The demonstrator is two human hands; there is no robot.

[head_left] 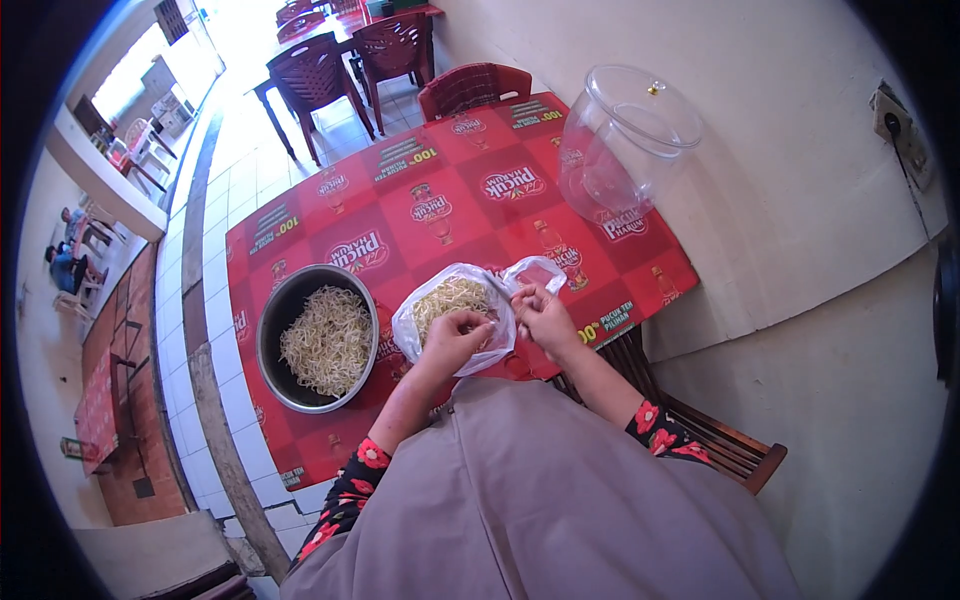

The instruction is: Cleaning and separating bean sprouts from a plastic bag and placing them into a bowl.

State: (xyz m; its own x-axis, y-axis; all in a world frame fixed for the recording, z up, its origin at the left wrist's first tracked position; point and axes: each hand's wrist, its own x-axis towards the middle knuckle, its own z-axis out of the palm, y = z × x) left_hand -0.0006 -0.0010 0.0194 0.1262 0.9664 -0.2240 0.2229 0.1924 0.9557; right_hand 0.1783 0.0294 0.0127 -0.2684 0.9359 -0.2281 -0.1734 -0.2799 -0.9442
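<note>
A white plastic bag point(405, 330) lies rolled down on the table, full of pale bean sprouts point(450, 297). My left hand point(458, 340) is over its near side, fingers curled together in a pinch; whatever is between them is too small to name. At the bag's right side my right hand point(543, 318) is closed, with a thin greyish strip by its fingertips that I cannot identify. The bag's loose end point(537, 270) spreads just beyond that hand. To the left stands a round metal pot point(268, 352) holding more bean sprouts point(327, 342).
The red printed tablecloth point(400, 215) covers the table. A large clear plastic container point(610, 150) with a lid stands at the far right, by the wall. Red plastic chairs point(305, 80) are beyond the table; a slatted wooden chair point(715, 435) is at the near right. Two people sit far left.
</note>
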